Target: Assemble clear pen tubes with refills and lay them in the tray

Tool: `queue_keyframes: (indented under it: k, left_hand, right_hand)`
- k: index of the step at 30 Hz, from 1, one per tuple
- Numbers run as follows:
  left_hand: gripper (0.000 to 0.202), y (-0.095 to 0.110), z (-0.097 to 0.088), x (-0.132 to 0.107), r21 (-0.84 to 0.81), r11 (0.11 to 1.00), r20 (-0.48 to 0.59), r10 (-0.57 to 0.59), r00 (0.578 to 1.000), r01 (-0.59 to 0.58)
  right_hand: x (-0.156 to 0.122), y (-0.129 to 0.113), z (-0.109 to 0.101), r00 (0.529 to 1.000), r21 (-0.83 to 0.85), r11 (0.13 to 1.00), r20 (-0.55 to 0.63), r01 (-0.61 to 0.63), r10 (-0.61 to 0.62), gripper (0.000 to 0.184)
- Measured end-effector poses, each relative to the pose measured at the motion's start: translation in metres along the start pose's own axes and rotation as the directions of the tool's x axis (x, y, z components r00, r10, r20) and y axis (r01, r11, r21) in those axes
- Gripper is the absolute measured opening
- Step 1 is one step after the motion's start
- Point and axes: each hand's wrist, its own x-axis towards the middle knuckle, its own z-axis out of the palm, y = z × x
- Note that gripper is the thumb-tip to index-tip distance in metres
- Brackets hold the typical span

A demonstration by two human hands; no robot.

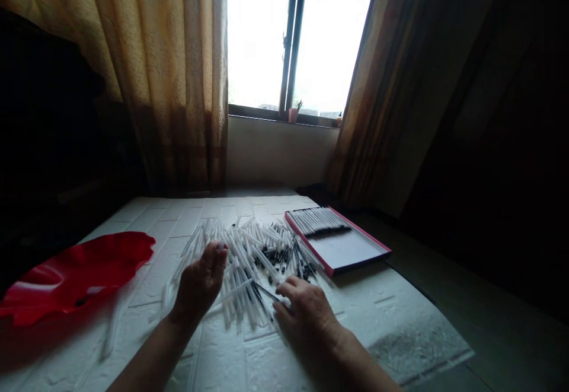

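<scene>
A loose heap of translucent white pen barrels (242,244) covers the middle of the table, mixed with small black pen caps (278,255) and thin dark refills. Over the heap's near left side, my left hand (202,279) is closed in a pinch. A small pale end shows at its fingertips, but I cannot make out the thing itself. My right hand (309,303) is at the near right edge of the heap. Its thumb and fingers close round one end of a thin dark pen refill (265,291), which points left towards the barrels.
A shallow box with a red rim (362,232) lies right of the heap, holding a row of white pens with black ends (320,221). At the left sits a red wavy-edged bowl (80,267). White brick-patterned sheeting (267,362) covers the table. Curtains and a window stand behind.
</scene>
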Motion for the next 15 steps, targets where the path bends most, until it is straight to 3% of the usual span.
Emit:
queue_keyframes:
  k: [3, 8, 13, 15]
  left_hand:
    - [0.037, 0.000, 0.007, -0.005, 0.023, 0.998, 0.014, 0.057, 0.998, -0.057]
    - [0.036, 0.002, 0.012, -0.011, -0.006, 0.984, 0.154, 0.176, 0.972, -0.177]
    - [0.032, 0.008, 0.014, -0.013, -0.027, 0.980, 0.259, 0.196, 0.946, -0.196]
    - [0.031, 0.011, 0.013, -0.012, -0.036, 0.982, 0.280, 0.187, 0.942, -0.184]
  right_hand:
    - [-0.001, -0.009, 0.007, 0.994, -0.057, 0.994, 0.054, -0.096, 0.099, 0.012]
    - [0.000, -0.008, 0.007, 0.965, -0.039, 0.967, 0.070, -0.252, 0.254, 0.020]
    - [-0.008, 0.001, -0.022, 0.951, 0.227, 0.923, 0.074, -0.311, 0.302, 0.016]
    - [-0.009, 0.008, -0.032, 0.943, 0.419, 0.849, 0.062, -0.323, 0.328, 0.014]
